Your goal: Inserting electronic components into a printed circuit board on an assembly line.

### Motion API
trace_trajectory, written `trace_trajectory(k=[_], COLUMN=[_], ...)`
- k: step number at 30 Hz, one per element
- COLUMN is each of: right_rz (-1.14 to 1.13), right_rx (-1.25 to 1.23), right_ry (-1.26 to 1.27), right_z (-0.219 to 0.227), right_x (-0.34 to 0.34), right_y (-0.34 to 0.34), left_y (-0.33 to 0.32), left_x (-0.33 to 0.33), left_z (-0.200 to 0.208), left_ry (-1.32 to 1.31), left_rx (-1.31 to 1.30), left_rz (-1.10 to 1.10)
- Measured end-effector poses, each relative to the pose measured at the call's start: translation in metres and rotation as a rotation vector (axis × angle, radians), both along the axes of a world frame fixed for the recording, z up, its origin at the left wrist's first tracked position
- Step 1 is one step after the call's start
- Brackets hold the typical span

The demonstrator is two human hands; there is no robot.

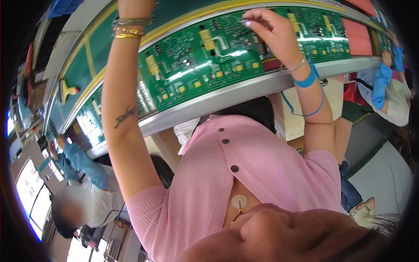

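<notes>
My right hand hovers over a long green circuit board, its thumb and forefinger pinched together. A tiny dark and silvery piece seems to show at the fingertips, too small to name. Round that wrist sit a metal bangle and a blue wrist strap with a coiled blue cord. My left arm reaches across the line, and only the base of my left hand shows at the top edge, its fingers cut off from view. Bracelets circle the left wrist. More green board with yellow parts lies to the right.
A metal rail runs along the near side of the boards. Farther left, a yellow-handled brush lies on the green surface. Co-workers in blue sleeves sit along the line at left and right. A red-pink sheet lies beyond the right board.
</notes>
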State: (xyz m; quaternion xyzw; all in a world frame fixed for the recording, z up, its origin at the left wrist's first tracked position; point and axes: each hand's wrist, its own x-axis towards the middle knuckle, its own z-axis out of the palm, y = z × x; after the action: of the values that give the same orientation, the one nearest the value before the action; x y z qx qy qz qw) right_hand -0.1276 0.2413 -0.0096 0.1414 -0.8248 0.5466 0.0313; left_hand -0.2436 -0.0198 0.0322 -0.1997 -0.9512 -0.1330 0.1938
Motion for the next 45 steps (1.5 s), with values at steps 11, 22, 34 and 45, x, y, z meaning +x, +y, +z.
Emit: trace_trajectory(k=[11,22,34,45], right_rz=[0.028,0.091,0.155,0.370], right_rx=[0.384,0.475,0.545,0.141], right_ry=[0.223,0.320,0.460,0.192], right_z=[-0.007,-0.025,-0.013,-0.027], right_x=[0.016,0.011,0.008,0.116], right_y=[0.025,0.023,0.009,-0.051], left_y=[-0.005,-0.013,-0.032,-0.024], left_x=[-0.029,0.049,0.127,0.138], left_z=[-0.007,-0.001,-0.020,-0.041], left_ry=[0.029,-0.182,-0.512,-0.310], left_rx=[-0.207,0.340,0.439,0.212], left_rz=[0.102,-0.028,-0.142,-0.194])
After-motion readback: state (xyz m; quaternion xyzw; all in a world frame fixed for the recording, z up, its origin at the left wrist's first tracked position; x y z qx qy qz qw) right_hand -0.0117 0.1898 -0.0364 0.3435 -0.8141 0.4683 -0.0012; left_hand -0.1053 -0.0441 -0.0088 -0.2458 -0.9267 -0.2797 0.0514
